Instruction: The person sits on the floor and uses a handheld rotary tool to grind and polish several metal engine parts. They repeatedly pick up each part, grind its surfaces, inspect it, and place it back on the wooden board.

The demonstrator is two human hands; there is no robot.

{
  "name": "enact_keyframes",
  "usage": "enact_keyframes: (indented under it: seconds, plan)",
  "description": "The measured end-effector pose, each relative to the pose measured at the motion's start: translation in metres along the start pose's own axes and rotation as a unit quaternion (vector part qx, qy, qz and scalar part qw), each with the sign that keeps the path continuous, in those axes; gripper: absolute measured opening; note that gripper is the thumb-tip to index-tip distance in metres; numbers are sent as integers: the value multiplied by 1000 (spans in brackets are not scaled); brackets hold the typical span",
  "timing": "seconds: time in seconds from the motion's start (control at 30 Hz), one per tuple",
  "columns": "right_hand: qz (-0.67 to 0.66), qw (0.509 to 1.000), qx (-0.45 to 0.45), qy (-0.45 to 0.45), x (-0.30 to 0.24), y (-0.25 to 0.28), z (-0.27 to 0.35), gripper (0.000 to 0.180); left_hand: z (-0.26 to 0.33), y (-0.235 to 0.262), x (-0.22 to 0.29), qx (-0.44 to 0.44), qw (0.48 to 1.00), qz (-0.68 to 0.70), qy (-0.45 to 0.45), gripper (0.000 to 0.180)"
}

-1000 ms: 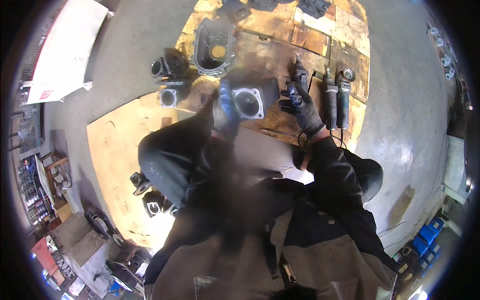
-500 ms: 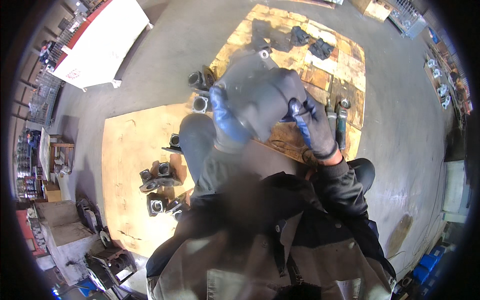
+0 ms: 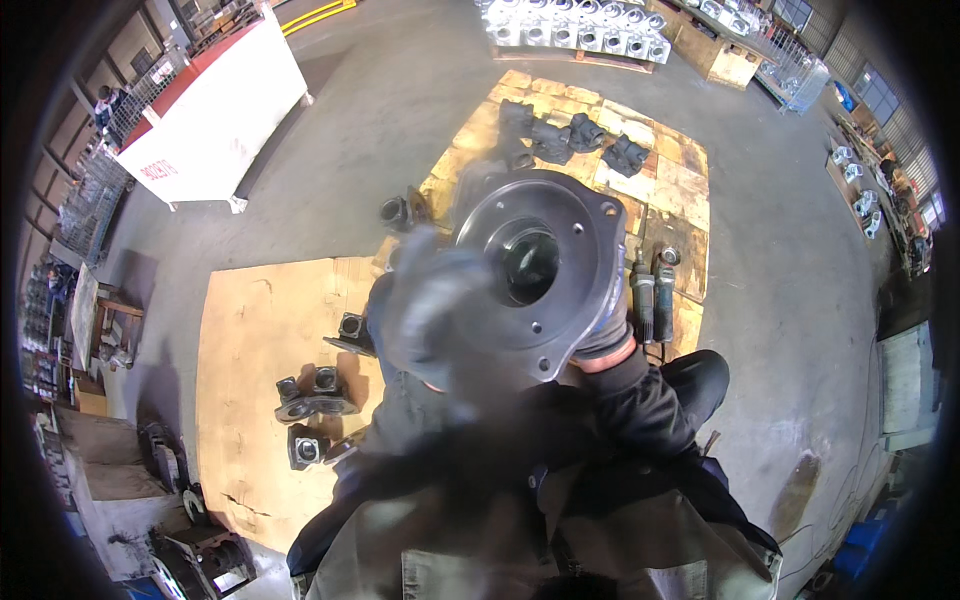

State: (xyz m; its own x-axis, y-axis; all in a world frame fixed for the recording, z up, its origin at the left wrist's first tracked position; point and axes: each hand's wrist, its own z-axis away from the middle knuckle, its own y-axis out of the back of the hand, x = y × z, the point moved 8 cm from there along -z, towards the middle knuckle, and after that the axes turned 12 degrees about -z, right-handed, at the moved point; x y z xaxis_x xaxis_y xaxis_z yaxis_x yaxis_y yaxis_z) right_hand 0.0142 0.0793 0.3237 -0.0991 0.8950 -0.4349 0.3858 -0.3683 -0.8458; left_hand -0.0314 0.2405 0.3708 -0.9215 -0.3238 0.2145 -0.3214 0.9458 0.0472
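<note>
A dark grey cast metal housing (image 3: 588,275) is held up in front of my chest. Its round flange, with a wide central bore and several small bolt holes, faces up. My right hand (image 3: 608,335), in a dark glove, grips the housing's right edge; most of its fingers are hidden behind the flange. Over the left side of the flange is my left hand (image 3: 435,315), also gloved and smeared by motion, so its fingers and any contact cannot be made out.
Several dark castings (image 3: 325,385) stand on a cardboard sheet (image 3: 250,330) at left. Beyond my knees, a wooden platform (image 3: 685,150) bears more dark castings (image 3: 625,155) and two hand-held power tools (image 3: 664,295). A white bin (image 3: 225,130) stands far left; silvery castings (image 3: 590,35) line the back.
The housing has been turned so its flange and bore show. My right hand has shifted lower beneath its right side, and my left hand has moved down and left. The view has tipped up.
</note>
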Motion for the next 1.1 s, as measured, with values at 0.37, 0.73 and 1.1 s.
enact_keyframes:
  seconds: [0.37,0.73,1.1]
  plan:
    - [52,998,26,6,-5,4,-8,103,53,-17,-41,215,873,296,323,84]
    - [391,907,50,146,-45,-3,-4,86,24,23,-4,-6,988,-74,137,66]
    - [551,768,-325,36,128,-48,-54,88,101,126,-30,-191,887,-239,347,44]
